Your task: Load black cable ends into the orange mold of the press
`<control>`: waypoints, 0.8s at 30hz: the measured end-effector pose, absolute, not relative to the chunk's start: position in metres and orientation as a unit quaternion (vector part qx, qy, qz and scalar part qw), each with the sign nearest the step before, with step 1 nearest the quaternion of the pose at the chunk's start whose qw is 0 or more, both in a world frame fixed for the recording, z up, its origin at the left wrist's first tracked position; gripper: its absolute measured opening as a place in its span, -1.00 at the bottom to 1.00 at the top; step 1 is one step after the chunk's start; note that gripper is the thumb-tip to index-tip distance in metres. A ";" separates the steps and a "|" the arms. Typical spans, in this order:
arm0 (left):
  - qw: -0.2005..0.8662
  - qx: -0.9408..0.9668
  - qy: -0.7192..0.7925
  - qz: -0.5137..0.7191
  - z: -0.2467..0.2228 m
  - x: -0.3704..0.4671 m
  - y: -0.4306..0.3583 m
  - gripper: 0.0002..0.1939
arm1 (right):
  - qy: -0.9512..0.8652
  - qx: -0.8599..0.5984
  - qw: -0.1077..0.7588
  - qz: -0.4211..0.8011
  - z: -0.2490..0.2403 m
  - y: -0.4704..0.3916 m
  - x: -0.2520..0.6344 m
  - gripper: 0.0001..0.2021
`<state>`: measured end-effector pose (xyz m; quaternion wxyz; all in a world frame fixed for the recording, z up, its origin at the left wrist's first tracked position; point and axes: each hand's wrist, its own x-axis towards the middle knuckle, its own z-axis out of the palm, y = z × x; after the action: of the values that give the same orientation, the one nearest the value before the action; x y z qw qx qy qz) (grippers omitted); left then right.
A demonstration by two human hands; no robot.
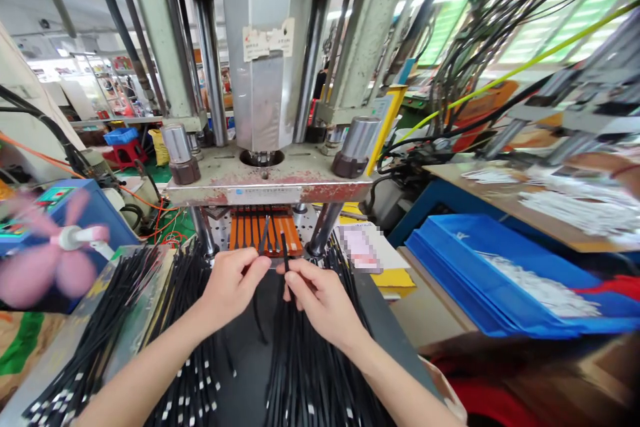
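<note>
My left hand [235, 283] is closed in a pinch at the front edge of an orange slotted plate [295, 235]. Between its thumb and forefinger is a black flat cable [265, 235], whose upper end lies over the plate; a loose black length hangs below. Just to the right, my right hand [320, 297] pinches a second black strip-like cable [285, 247], its tip pointing up towards the plate. Several black strips lie side by side in the plate's slots. Beneath my right hand spreads a bundle of black cables [300, 360] with pale ends.
A press [270, 177] stands over the plate, with steel posts on both sides. More black cables [107, 320] lie at the left, near a pink fan [70, 240]. Blue trays [450, 280] with white pieces sit at the right, beside a paper sheet [395, 257].
</note>
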<state>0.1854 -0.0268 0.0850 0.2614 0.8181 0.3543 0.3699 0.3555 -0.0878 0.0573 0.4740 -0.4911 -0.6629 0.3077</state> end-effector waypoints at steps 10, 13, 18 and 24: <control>0.479 0.733 0.267 0.402 0.075 0.202 -0.019 -0.74 | -0.687 -0.491 0.486 0.224 0.062 -0.084 0.356 -0.76; 0.505 0.727 0.256 0.388 0.081 0.203 -0.018 -0.75 | -0.710 -0.487 0.470 0.191 0.068 -0.082 0.355 -0.75; 0.513 0.719 0.258 0.393 0.090 0.210 -0.016 -0.78 | -0.721 -0.500 0.456 0.151 0.068 -0.086 0.351 -0.84; 0.423 0.716 0.256 0.493 0.107 0.228 -0.002 -0.83 | -0.717 -0.540 0.415 0.150 0.027 -0.084 0.357 -0.88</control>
<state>0.2284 -0.0021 0.1070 0.4226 0.7160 0.2556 0.4934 0.3568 -0.0842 0.0267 0.4151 -0.5400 -0.7167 0.1501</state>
